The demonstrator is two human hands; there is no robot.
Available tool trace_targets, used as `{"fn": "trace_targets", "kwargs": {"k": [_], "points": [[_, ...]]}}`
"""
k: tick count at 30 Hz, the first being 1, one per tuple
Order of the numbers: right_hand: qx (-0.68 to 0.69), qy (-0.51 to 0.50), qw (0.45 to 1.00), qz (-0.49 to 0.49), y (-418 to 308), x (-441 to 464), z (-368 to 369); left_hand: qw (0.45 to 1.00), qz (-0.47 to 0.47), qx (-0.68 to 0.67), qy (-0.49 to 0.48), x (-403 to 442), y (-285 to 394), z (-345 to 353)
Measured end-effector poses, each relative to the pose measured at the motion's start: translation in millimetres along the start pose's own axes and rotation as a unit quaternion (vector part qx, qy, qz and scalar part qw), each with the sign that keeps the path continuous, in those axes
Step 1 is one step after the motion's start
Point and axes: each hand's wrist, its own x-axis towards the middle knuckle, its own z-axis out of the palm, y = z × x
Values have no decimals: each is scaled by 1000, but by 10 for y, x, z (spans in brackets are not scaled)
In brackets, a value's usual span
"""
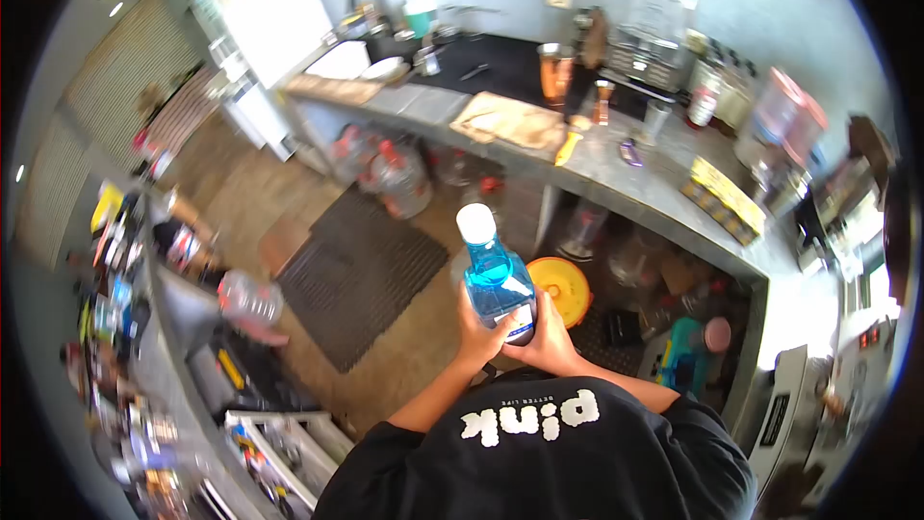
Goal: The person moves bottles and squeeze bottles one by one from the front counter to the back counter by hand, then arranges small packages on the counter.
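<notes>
A clear bottle of blue liquid (491, 277) with a white cap stands upright in front of my chest, held between both hands. My left hand (479, 332) wraps round its lower left side, and my right hand (549, 337) closes on its lower right side. Part of a label shows between the hands near the bottle's base. Just beyond my right hand, below the counter, is a round yellow lid or basin (561, 291).
A long grey counter (616, 169) runs ahead, bearing a cutting board (510, 123), copper shaker (555, 75), yellow box (722, 200) and blender jugs. Large bottles (399, 181) stand beneath it. A dark mat (356, 274) lies on the floor. Cluttered shelves line the left.
</notes>
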Motion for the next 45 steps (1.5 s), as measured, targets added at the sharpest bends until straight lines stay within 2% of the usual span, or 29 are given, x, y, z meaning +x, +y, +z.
{"fn": "trace_targets", "kwargs": {"k": [2, 3, 6, 9, 15, 18, 21, 23, 26, 27, 30, 33, 34, 37, 38, 39, 41, 45], "points": [[-33, 64, 997, 0, 7, 95, -141, 999, 39, -29, -16, 211, 14, 173], [-34, 65, 997, 26, -12, 136, -228, 998, 40, -38, -43, 319, 41, 251], [-47, 108, 992, 49, 16, 252, -380, 980, 118, 91, -128, 567, 44, 419], [-50, 160, 985, 33, 37, 306, -563, 981, 78, 33, -174, 698, 100, 657], [-53, 255, 965, 41, 246, 508, -1000, 963, 118, 48, -237, 1092, 112, 1258], [-65, 314, 947, 34, 420, 745, -1393, 952, 103, -4, -289, 1426, 57, 1742], [-78, 369, 926, 35, 619, 1035, -1911, 938, 174, -8, -299, 1835, -5, 2365], [-96, 398, 912, 30, 754, 1253, -2344, 935, 191, -9, -299, 2130, -18, 2829], [-84, 425, 901, 17, 1162, 1593, -3010, 930, 175, -52, -320, 2543, -120, 3583], [-93, 431, 898, -2, 1248, 1693, -3245, 927, 151, -75, -335, 2673, -207, 3842], [-105, 455, 884, -9, 1613, 1999, -3849, 921, 192, -64, -332, 3029, -538, 4546], [-131, 466, 875, 20, 2088, 2265, -4287, 925, 224, 78, -296, 3295, -912, 5038], [-159, 462, 872, 34, 2262, 2339, -4408, 920, 192, 118, -321, 3399, -1067, 5165], [-146, 453, 878, 53, 2818, 2540, -4694, 925, 152, 160, -310, 3594, -1526, 5546], [-148, 467, 871, 43, 2949, 2612, -4755, 932, 190, 144, -271, 3621, -1715, 5677], [-147, 463, 873, 41, 3060, 2674, -4813, 933, 190, 146, -267, 3665, -1832, 5766], [-160, 449, 877, 62, 3290, 2761, -4888, 946, 128, 104, -280, 3745, -2063, 5897], [-143, 441, 883, 78, 3757, 2945, -4842, 951, 110, 68, -282, 3985, -2375, 5966]]}}
